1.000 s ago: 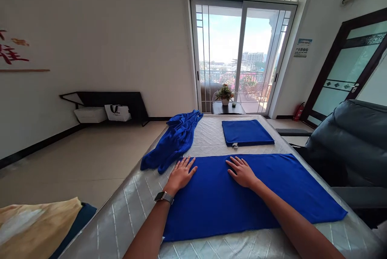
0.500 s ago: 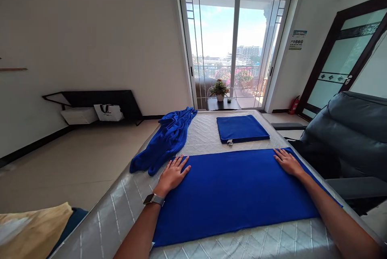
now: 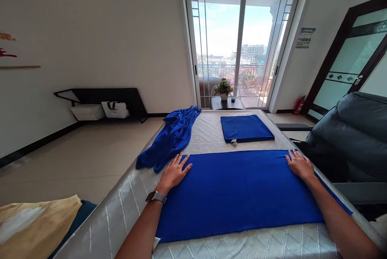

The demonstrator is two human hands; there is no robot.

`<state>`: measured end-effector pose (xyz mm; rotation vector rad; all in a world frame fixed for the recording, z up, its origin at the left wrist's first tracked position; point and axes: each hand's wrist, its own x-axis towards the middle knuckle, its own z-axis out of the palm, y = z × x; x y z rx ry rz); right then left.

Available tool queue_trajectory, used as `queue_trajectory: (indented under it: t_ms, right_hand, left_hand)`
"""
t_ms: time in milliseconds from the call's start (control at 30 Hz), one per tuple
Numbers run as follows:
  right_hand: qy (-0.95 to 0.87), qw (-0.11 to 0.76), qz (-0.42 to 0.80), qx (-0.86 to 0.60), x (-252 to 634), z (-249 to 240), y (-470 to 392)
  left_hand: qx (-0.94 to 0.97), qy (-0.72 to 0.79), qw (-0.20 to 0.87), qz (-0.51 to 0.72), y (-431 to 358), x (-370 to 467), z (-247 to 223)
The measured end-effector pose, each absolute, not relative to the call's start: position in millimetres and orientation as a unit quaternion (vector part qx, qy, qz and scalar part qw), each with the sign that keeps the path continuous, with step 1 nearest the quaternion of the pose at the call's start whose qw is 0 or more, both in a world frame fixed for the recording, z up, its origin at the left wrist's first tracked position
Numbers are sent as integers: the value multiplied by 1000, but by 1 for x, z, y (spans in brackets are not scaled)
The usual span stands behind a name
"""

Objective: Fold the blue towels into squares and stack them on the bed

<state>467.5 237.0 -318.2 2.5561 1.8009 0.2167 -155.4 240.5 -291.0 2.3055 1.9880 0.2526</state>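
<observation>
Two palms down, touching the wide blue cloth (image 3: 238,194) on the mattress (image 3: 208,132) with the left hand (image 3: 174,171) near its far left corner and the right hand (image 3: 300,165) near its far right. Both open, fingers parted, well apart from each other. Beyond, a folded blue cloth (image 3: 246,128); beside the left fingers, a crumpled blue cloth (image 3: 172,136).

Right hand (image 3: 300,165) on move: was mid-cloth one second ago, slid out along far edge of flat blue cloth (image 3: 238,194), now down by far right corner, touch further right than half second back. Gap between hands much wider. White tag (image 3: 156,243) at near left corner showing more now. Camera view tipped slightly lower since first picture.
</observation>
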Motion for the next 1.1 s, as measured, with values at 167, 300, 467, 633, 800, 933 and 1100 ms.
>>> queue_trajectory:
  t_ms: [167, 300, 467, 633, 800, 933, 1100]
  right_hand:
    - [660, -16, 64, 749, 397, -287, 230]
    - [792, -74, -31, 605, 289, -274, 220]
    - [848, -60, -110, 515, 241, -283, 214]
    - [797, -52, -80, 596, 324, -299, 230]
    - [697, -17, -36, 716, 433, -317, 248]
    - [637, -13, -12, 771, 479, -330, 256]
    - [653, -29, -12, 757, 487, -335, 260]
  left_hand:
    - [753, 652, 39, 86, 241, -155, -293]
    - [750, 655, 40, 82, 240, -153, -291]
    - [750, 657, 41, 65, 236, -152, -286]
    - [754, 653, 40, 59, 238, -153, -286]
    - [752, 655, 39, 54, 242, -155, -288]
    - [758, 650, 30, 47, 244, -157, -289]
    - [756, 653, 35, 37, 246, -159, -289]
